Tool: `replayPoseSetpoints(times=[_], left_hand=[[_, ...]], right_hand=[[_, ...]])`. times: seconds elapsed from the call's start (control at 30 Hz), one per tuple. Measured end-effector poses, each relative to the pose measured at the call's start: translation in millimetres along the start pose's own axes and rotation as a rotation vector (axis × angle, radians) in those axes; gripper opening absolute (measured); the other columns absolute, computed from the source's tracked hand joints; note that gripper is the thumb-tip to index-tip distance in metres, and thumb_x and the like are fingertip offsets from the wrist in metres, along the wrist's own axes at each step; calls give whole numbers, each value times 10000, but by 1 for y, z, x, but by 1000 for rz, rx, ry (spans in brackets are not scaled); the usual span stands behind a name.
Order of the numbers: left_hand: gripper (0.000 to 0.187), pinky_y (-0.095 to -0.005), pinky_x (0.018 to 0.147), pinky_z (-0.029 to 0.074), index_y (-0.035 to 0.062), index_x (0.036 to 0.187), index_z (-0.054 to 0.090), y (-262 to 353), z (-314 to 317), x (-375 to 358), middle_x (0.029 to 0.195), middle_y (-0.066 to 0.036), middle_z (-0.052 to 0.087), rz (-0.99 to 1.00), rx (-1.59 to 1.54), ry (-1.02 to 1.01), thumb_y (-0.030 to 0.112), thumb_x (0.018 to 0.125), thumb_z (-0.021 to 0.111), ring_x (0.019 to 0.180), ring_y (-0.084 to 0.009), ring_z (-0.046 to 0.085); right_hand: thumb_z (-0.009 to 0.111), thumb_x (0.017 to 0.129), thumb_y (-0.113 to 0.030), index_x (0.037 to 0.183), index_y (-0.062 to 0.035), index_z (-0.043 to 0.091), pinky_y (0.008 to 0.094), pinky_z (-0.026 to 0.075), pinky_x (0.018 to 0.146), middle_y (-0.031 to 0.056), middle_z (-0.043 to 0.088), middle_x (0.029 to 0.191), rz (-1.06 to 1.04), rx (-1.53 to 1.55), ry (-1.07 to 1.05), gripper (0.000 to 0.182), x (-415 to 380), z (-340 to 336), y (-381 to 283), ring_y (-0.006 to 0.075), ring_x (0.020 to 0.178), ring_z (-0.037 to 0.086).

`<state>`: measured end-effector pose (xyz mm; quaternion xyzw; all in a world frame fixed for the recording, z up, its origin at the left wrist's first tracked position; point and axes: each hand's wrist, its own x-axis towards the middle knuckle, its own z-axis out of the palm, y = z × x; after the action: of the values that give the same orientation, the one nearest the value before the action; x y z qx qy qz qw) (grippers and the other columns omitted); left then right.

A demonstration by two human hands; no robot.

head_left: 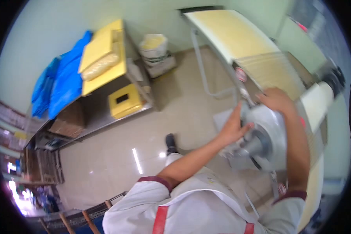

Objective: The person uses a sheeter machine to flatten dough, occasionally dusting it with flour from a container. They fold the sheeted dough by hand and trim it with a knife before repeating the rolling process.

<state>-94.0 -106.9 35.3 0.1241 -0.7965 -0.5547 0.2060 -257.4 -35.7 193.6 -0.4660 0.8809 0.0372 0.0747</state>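
A large machine with a grey-white rounded housing (275, 126) stands at my right, with a long conveyor belt (238, 33) running through it. My left hand (234, 128) is at the housing's near side, thumb and fingers spread apart against it. Higher up, my right hand (279, 102) lies over the top edge of the housing, fingers stretched toward a metal bar (246, 95). Motion blur softens both hands, and no loose object shows in either. A ribbed clear guard (267, 70) covers the belt just beyond my right hand.
A metal shelf table (105, 126) at left holds yellow boards (101, 43), blue plastic sheeting (68, 78) and a yellow box (124, 100) underneath. An open sack (154, 43) stands by the wall. My shoe (171, 143) rests on the tiled floor (117, 152).
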Motion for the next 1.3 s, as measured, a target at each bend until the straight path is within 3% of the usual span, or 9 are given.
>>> replayPoseSetpoints(times=[0.13,0.27,0.37,0.4,0.57,0.67,0.97,1.1,1.3], left_hand=[[956,-408,1096,339,-34,1482,134,-103,-83,-5,1490,-249,296,-294,-2,-64,387,844,708,1359,-337,358],[883,-381,993,443,38,1486,201,-202,-191,0,1385,-201,467,-615,-25,71,369,844,709,1208,-291,534],[651,-353,991,436,5,1405,375,-200,-267,43,1386,-184,470,-612,119,147,228,876,682,1185,-269,548],[579,-351,1011,416,4,1389,395,-252,-284,57,1382,-180,470,-530,-24,225,172,897,649,1213,-253,520],[515,-347,1031,383,-4,1379,390,-211,-336,190,1379,-181,449,-477,-137,47,140,931,598,1242,-255,475],[504,-336,1050,361,-11,1378,394,-220,-330,271,1378,-177,449,-429,-172,-45,132,934,587,1272,-244,448],[454,-370,1037,374,-14,1330,450,-239,-263,494,1356,-174,486,-30,33,-319,93,907,577,1251,-265,473],[502,-421,1059,357,-26,1332,453,-245,-202,569,1366,-196,481,406,292,-583,105,873,606,1266,-318,460],[828,-509,1157,125,12,1481,214,-240,-98,625,1519,-249,232,686,500,-909,348,855,640,1434,-372,182]], right_hand=[[559,846,-324,961,-46,687,470,470,835,186,655,1012,51,71,-98,327,-5,-16,-17,370,997,600],[606,836,-266,1090,-68,643,434,467,879,137,640,1100,9,81,-19,324,-3,-8,-11,329,1067,583],[645,818,-246,1136,-70,620,438,418,953,140,619,1169,214,105,-66,364,-2,-22,-24,332,1125,553],[662,807,-211,1148,-71,617,438,381,1008,142,607,1210,335,209,-84,371,1,-30,-32,337,1159,535],[640,809,-118,1105,-41,614,424,420,958,149,617,1174,714,28,581,307,0,-7,-71,358,1089,567],[641,799,-68,1045,-39,646,406,431,940,134,646,1142,1093,-197,876,248,17,11,-93,336,1048,599],[636,855,-10,949,9,687,311,507,829,117,702,956,1607,-443,1385,109,52,59,-72,209,891,663],[647,853,-54,921,-19,692,331,492,847,116,699,944,1767,-537,1331,89,57,54,-73,236,897,660],[635,852,-77,1069,-53,658,362,432,940,113,668,1088,1975,-757,1099,219,90,47,-81,237,1038,615]])
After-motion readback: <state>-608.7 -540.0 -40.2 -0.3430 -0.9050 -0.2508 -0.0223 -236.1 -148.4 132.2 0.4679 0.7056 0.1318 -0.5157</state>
